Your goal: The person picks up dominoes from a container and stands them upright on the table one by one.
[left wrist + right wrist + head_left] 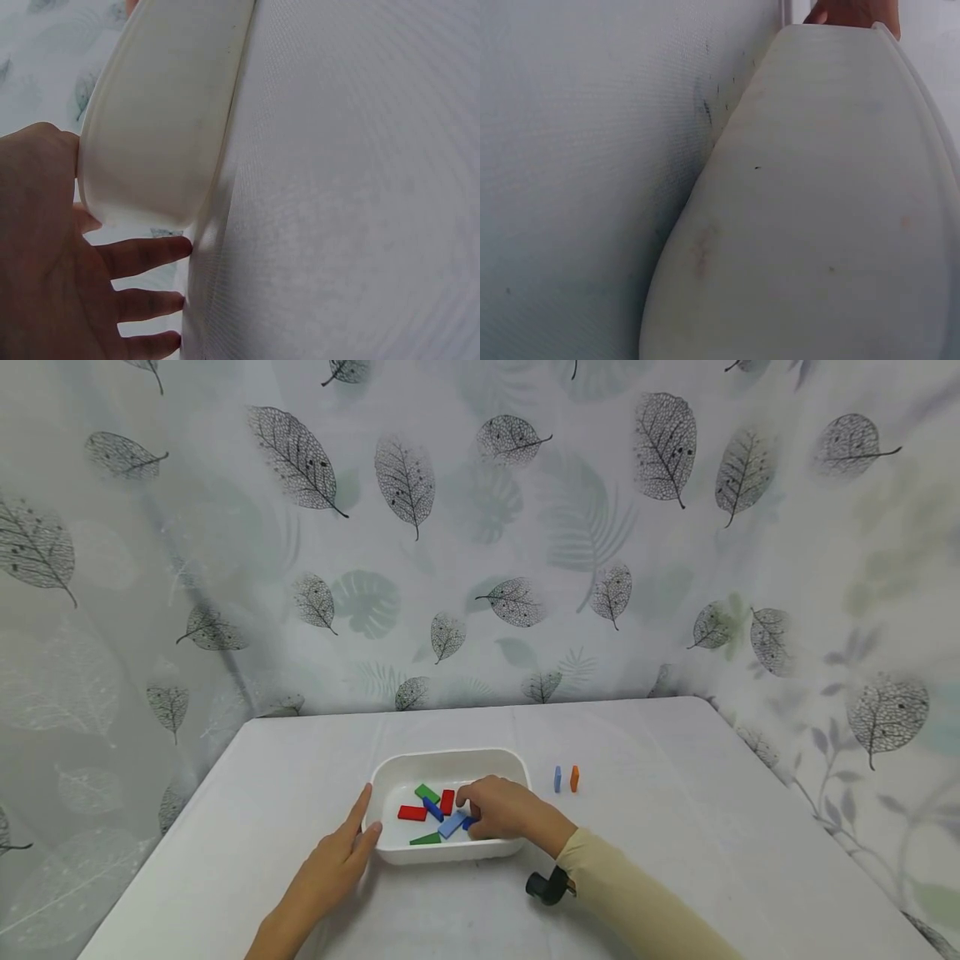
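Observation:
In the head view a white tray (427, 853) holds several small flat blocks. Among them are a red block (412, 812), a second red block (447, 802), a green block (427, 793), a blue block (432, 809), a light blue block (452, 824) and a green wedge-like piece (425, 839). My left hand (333, 864) touches the tray's left end with extended fingers (146, 256). Over the near right rim, my right hand (498, 810) reaches inside with bent fingers. Beside its thumb is a partly hidden dark blue block (468, 822); whether it is pinched is unclear.
Right of the tray, a light blue block (557, 779) and an orange block (575, 778) stand upright, slightly apart, on the white-covered table (675, 827). A leaf-patterned curtain (465, 552) hangs behind. The tray's outer wall (817, 187) fills much of the right wrist view.

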A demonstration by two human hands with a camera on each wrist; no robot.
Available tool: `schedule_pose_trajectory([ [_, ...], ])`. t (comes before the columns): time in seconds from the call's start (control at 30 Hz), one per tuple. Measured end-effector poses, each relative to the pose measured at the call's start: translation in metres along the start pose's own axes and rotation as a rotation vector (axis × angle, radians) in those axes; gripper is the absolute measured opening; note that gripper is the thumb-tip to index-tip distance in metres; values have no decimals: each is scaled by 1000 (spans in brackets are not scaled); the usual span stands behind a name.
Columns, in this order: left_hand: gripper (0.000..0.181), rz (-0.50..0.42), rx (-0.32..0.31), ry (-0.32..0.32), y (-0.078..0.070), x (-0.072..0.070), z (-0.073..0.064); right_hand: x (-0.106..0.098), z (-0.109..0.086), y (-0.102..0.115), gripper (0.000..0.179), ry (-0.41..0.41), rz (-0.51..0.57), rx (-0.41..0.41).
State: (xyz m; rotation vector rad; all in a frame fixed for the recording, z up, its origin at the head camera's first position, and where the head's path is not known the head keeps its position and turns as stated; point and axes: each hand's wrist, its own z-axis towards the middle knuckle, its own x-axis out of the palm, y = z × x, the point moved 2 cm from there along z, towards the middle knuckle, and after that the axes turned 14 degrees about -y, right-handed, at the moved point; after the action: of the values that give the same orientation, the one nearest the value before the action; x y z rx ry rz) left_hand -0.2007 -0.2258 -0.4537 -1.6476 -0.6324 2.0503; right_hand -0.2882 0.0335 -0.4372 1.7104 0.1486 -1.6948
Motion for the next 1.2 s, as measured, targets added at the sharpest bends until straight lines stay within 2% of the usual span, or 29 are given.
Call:
schedule_pose_trajectory([
  [0.33,70,7,-4,-2,0,1,-1,1,2,-1,24,-44,-88,-26],
  [0.47,70,8,-4,-2,0,1,-1,1,1,-2,20,-60,-68,-36],
  [0.77,69,2,-3,-2,2,3,-1,3,0,-3,27,-67,-34,-14],
  [1.03,70,4,2,-5,4,5,-1,3,-3,-4,24,-99,-49,-69],
  [1.2,70,2,8,-6,3,4,0,2,-2,-6,26,-116,-13,-55],
])
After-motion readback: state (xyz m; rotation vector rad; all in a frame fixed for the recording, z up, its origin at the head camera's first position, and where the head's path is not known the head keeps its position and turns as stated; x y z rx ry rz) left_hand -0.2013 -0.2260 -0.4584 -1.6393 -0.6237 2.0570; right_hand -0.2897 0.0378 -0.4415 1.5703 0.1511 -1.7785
